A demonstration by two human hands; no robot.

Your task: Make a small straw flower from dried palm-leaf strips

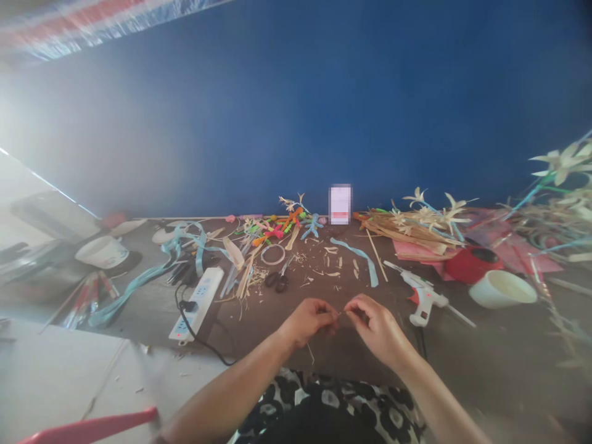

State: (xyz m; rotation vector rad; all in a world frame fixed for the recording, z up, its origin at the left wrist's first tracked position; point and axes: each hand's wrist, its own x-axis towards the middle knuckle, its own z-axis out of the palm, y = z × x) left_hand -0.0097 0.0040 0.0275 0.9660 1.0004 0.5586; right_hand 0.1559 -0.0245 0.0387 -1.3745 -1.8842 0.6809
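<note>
My left hand (311, 322) and my right hand (374, 325) are close together above the near middle of the table. The fingers of my left hand are pinched on a thin pale strand (311, 353), whose lower end hangs bent beneath the hand. My right hand pinches something tiny at its fingertips, too small to name, facing the left fingertips across a narrow gap. Beyond the hands lie dark-handled scissors (276, 281) and scattered pale scraps (333, 262). To the right of my right hand rests a white glue gun (423, 295) with a glue stick in its back.
On the left are a white power strip (198, 305) with a black cord, blue ribbon (134, 293) and a white bowl (102, 251). At the right stand a cream cup (503, 288) and pale husk flowers (456, 213). A roll of tape (272, 254) lies behind the scissors.
</note>
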